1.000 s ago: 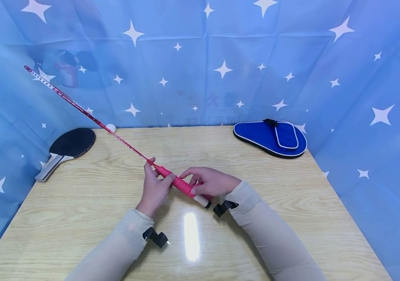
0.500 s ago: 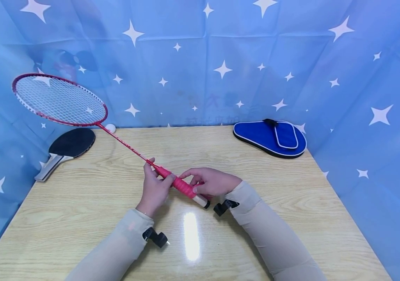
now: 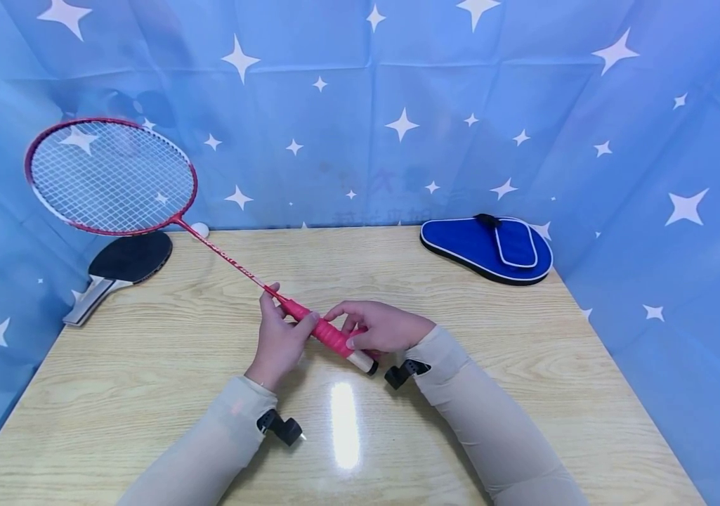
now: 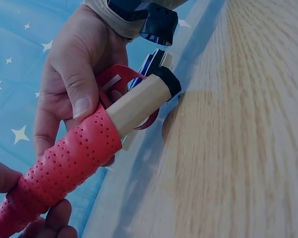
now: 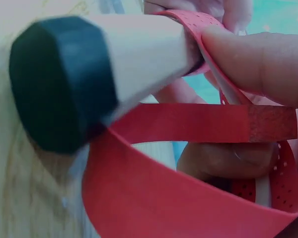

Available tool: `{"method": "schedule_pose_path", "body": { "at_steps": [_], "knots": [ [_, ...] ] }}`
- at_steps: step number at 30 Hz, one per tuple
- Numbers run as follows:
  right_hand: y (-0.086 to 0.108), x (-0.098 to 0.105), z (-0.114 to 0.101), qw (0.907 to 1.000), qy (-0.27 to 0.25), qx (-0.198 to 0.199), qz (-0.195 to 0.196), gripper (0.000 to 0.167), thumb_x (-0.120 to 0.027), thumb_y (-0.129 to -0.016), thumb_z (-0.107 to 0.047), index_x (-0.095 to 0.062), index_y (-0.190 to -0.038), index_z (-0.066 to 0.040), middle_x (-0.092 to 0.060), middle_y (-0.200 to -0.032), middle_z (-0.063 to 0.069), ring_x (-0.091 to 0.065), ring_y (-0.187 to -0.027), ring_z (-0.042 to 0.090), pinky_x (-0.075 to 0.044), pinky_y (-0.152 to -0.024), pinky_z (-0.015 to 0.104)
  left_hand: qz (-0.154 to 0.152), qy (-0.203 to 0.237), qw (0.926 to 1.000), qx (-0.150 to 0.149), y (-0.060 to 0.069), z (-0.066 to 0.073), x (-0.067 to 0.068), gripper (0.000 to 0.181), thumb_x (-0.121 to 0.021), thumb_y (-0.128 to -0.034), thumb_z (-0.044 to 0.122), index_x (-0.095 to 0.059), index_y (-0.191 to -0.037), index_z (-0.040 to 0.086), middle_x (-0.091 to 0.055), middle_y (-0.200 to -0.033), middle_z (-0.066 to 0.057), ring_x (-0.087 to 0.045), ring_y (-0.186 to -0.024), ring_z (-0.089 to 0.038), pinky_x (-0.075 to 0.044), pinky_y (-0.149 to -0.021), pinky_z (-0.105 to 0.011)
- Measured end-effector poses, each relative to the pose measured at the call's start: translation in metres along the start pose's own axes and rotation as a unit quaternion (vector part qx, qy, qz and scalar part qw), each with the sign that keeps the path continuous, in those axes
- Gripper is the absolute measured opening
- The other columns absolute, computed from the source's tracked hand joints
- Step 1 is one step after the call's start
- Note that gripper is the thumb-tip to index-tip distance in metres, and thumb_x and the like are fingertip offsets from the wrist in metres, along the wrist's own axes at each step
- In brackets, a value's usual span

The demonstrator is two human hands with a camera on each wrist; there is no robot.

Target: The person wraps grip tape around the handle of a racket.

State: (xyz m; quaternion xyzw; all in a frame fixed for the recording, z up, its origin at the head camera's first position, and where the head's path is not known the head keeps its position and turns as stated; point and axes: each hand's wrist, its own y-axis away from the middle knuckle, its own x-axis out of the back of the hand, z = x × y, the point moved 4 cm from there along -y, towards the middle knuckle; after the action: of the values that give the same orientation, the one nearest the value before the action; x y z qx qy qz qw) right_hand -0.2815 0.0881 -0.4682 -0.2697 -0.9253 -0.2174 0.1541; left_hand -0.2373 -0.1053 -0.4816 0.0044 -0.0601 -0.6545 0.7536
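Observation:
A red and white badminton racket (image 3: 233, 263) slants across the table, its strung head raised at the far left. My left hand (image 3: 276, 346) holds it at the top of the handle, thumb on the red grip tape (image 4: 64, 166). Toward the butt, my right hand (image 3: 391, 328) pinches that perforated tape between thumb and fingers. A loose tail of red tape (image 5: 179, 124) loops around below the handle in the right wrist view. Bare pale wood (image 4: 139, 105) shows between the wrapped part and the black end cap (image 5: 62, 84).
A black table tennis bat (image 3: 132, 256) lies at the left edge of the wooden table (image 3: 113, 393). Behind the racket shaft is a white ball (image 3: 200, 230). A blue bat case (image 3: 461, 242) lies at the back right. Starry blue cloth (image 3: 334, 105) surrounds the table.
The racket has turned about its shaft: its head was edge-on a second ago and now shows its broad strung face. Both hands stay in nearly the same place.

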Motion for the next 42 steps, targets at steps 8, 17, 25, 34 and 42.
{"method": "schedule_pose_path", "body": {
  "at_steps": [8, 17, 25, 34, 42],
  "knots": [
    [0.0001, -0.0016, -0.0009, 0.9995, -0.026, 0.008, -0.014, 0.052, -0.064, -0.101, -0.002, -0.053, -0.148, -0.022, -0.071, -0.111, 0.008, -0.062, -0.065, 0.027, -0.054, -0.054, 0.033, -0.004, 0.004, 1.0, 0.001, -0.0013, -0.0003, -0.0007, 0.089, -0.07, -0.0935, 0.004, -0.013, -0.161, 0.011, -0.057, -0.122, -0.028, -0.069, -0.083, -0.027, -0.059, -0.072, -0.025],
    [0.0001, -0.0013, -0.0014, 0.9999, 0.0, 0.01, -0.003, 0.049, -0.068, -0.101, -0.006, -0.054, -0.145, -0.022, -0.07, -0.11, 0.005, -0.065, -0.068, 0.026, -0.056, -0.055, 0.034, -0.011, -0.011, 0.9999, -0.004, -0.0005, 0.0003, 0.0006, 0.093, -0.074, -0.0936, 0.007, -0.011, -0.162, 0.014, -0.057, -0.124, -0.027, -0.067, -0.076, -0.025, -0.06, -0.07, -0.031],
    [-0.0003, -0.0015, 0.0014, 0.9993, -0.025, 0.005, -0.028, 0.056, -0.062, -0.102, -0.003, -0.051, -0.152, -0.026, -0.073, -0.112, 0.004, -0.056, -0.059, 0.025, -0.05, -0.05, 0.031, -0.005, 0.007, 0.9999, -0.005, -0.0012, 0.0004, -0.0004, 0.09, -0.069, -0.093, 0.001, -0.012, -0.162, 0.012, -0.056, -0.122, -0.029, -0.068, -0.075, -0.024, -0.06, -0.07, -0.028],
    [-0.003, -0.0022, 0.0044, 0.9997, 0.003, 0.021, -0.013, 0.057, -0.068, -0.1, -0.008, -0.051, -0.151, -0.026, -0.072, -0.11, 0.002, -0.069, -0.08, 0.022, -0.058, -0.059, 0.035, -0.002, 0.007, 1.0, 0.0, -0.0009, -0.0017, -0.0002, 0.089, -0.07, -0.0941, 0.004, -0.013, -0.162, 0.011, -0.057, -0.122, -0.027, -0.066, -0.068, -0.024, -0.059, -0.067, -0.026],
    [-0.0012, -0.0015, 0.0034, 0.9997, 0.01, 0.018, -0.011, 0.055, -0.07, -0.1, -0.008, -0.053, -0.149, -0.024, -0.071, -0.109, 0.004, -0.069, -0.081, 0.021, -0.059, -0.063, 0.035, -0.002, 0.005, 1.0, -0.004, -0.0003, -0.0026, -0.0008, 0.085, -0.07, -0.0964, 0.007, -0.015, -0.16, 0.014, -0.059, -0.118, -0.024, -0.065, -0.071, -0.024, -0.06, -0.069, -0.031]
  ]
}}
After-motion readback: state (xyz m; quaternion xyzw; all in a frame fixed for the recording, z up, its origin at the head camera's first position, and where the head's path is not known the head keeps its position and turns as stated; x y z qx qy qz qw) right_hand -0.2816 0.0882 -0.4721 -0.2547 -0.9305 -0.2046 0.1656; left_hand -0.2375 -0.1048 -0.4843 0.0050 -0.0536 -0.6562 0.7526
